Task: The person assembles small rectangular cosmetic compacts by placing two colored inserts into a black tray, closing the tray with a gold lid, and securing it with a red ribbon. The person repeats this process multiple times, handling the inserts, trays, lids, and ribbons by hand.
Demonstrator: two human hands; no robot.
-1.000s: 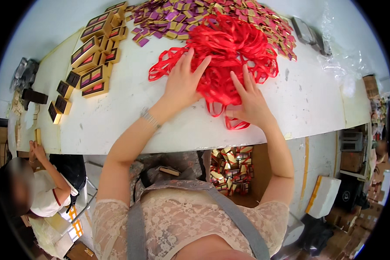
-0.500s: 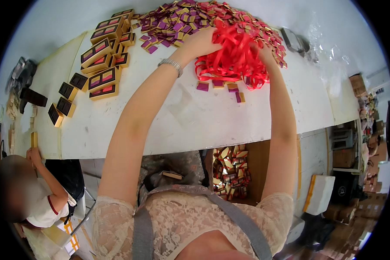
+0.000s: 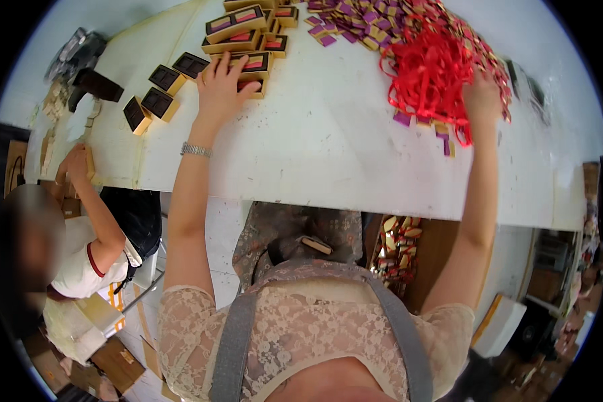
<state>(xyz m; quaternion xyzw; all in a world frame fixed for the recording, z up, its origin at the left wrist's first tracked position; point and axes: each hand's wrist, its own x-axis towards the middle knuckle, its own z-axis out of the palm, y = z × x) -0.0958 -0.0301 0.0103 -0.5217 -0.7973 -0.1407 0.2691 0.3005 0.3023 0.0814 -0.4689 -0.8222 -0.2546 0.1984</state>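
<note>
My left hand [image 3: 222, 94] is at the near end of the stack of gold boxes, its thumb and fingers around the left end of a gold box [image 3: 256, 61] with dark and pink panels in its top. A metal watch band [image 3: 196, 149] circles that wrist. At the right, my right hand [image 3: 482, 100] touches the edge of a tangled heap of red ribbons [image 3: 429, 74]; its fingertips are partly hidden and blurred. Several small purple-and-gold pieces [image 3: 442, 130] lie at the heap's near edge.
Several small gold boxes with black tops [image 3: 159, 102] stand left of the stack. A large pile of purple, gold and red pieces [image 3: 362, 20] covers the table's far side. Below the table edge sits an open carton [image 3: 442, 258] of small packages. A co-worker [image 3: 90, 248] sits at the left.
My left hand has left the red ribbons and moved left to the gold boxes. My right hand has stayed by the ribbons. The whole view has turned toward the left.
</note>
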